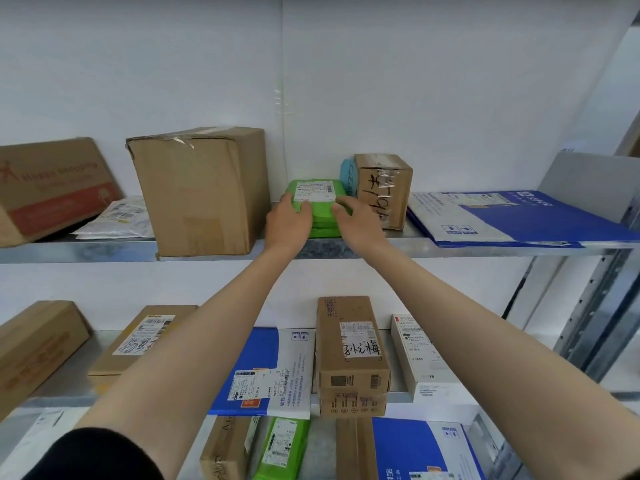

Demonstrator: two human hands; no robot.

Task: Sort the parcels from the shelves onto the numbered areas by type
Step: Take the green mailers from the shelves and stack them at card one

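Observation:
A green soft parcel [320,216] with a white label lies on the upper shelf [450,247], between a large brown box [204,192] and a small taped box [384,188]. My left hand [289,221] grips its left edge, fingers curled over the top. My right hand [356,220] holds its right edge the same way. Both arms reach up from below.
The upper shelf also holds a red-printed box [52,188], a white bag [121,220], a light blue parcel [348,176] and a blue-white envelope [512,216]. The lower shelf carries brown boxes [349,344], a white box [422,355] and a blue envelope [266,372]. More parcels lie below.

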